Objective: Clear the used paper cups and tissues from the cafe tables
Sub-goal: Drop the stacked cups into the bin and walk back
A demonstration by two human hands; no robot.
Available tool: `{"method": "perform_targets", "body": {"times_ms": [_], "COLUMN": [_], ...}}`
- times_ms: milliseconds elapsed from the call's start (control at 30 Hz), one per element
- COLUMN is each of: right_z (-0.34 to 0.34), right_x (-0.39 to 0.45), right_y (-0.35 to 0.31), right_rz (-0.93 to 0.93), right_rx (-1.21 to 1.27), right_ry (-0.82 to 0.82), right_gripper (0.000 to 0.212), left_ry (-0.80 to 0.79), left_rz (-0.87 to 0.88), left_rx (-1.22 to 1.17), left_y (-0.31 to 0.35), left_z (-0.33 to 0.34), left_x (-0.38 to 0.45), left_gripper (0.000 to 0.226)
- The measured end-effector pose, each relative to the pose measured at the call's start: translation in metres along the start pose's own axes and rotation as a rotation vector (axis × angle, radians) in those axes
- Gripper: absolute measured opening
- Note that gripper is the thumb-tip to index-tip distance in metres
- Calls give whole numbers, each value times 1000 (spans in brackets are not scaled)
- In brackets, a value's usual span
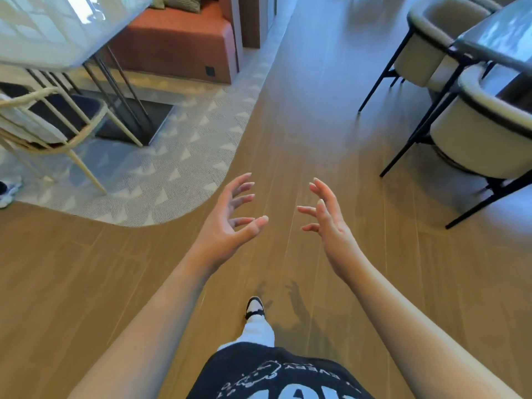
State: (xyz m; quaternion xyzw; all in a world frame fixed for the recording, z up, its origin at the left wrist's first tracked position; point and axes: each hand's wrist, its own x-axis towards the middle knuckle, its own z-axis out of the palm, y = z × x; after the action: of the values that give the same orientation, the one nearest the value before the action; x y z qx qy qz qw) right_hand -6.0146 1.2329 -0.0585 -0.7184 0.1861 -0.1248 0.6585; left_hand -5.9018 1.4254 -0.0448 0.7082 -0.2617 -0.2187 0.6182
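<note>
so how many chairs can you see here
3: a cream-framed chair tucked under the table at left, and two padded, dark-legged chairs at right, one far, one near. Others may sit outside the frame.

Bright daylight; glare on the tabletop [43,27] (blurred), soft shadows on the floor [302,309], edges bowed.

A cafe seating area; glossy tables [51,38] with padded chairs [483,139], a rust banquette [178,38], patterned rug [161,168] on wood flooring [316,110].
</note>
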Motion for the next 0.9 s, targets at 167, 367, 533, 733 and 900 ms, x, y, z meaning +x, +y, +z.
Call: {"method": "perform_targets", "body": {"times_ms": [167,367,533,733,900], "right_z": [7,-10,-43,-103,-139], "right_x": [99,202,300,427,528], "right_y": [-19,-30,-25,-22,-30], "right_rz": [-3,2,15,3,-1], "right_rx": [-22,-50,-50,-34,-53], "right_ry": [20,62,86,102,51], "right_gripper": [50,49,44,54,54], "left_ry": [-44,-79,-99,-75,-65], "left_rz": [26,82,69,47,29], "left_rx": [36,26,62,28,3], "left_y": [8,16,10,7,12], "left_z": [-34,-45,-33,-11,-5], "left_x": [117,245,348,476,569], "left_gripper": [74,76,78,74,73]}}
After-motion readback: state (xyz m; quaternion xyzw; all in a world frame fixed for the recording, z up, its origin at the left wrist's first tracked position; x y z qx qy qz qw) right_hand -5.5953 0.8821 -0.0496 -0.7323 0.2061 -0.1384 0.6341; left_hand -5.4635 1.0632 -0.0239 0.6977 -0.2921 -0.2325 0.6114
